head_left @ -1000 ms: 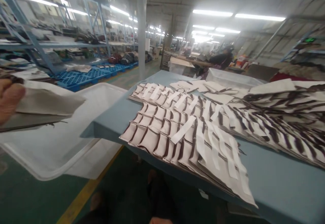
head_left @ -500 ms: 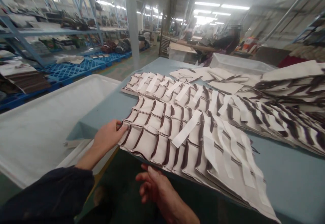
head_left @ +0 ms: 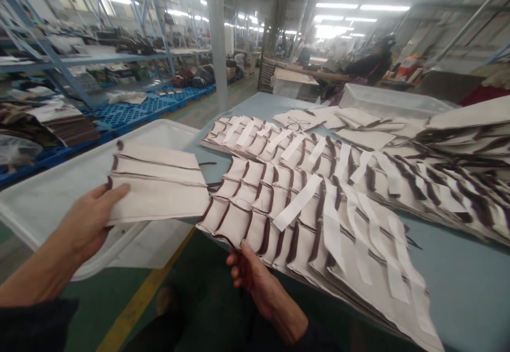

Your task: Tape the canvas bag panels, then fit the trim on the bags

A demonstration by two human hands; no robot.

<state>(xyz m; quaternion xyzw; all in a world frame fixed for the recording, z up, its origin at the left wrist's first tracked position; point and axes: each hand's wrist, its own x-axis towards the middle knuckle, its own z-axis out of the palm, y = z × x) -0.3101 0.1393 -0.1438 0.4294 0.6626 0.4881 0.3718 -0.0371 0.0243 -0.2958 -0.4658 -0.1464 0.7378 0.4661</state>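
In my left hand (head_left: 85,224) is a cream fabric panel (head_left: 159,187) with dark brown seams, pinched at its left edge between thumb and fingers. It is held out over the white bin, its right end touching the near row of panels. That row of overlapping cream panels (head_left: 235,219) with brown edging lies on the table's front edge, with white strips (head_left: 297,203) across it. My right hand (head_left: 255,277) grips the front edge of this row, thumb on top and curled fingers below; the fingertips are partly hidden.
A large white bin (head_left: 24,195) stands left of the blue-green table (head_left: 470,272). Behind the near row lies a second row of panels (head_left: 255,134), with more stacked panels (head_left: 470,120) at the right. A clear plastic tub (head_left: 382,99) and a person (head_left: 370,62) are farther back.
My left hand has drawn a panel off the row's left end and carried it left over the bin. The right hand has moved up onto the row's front edge.
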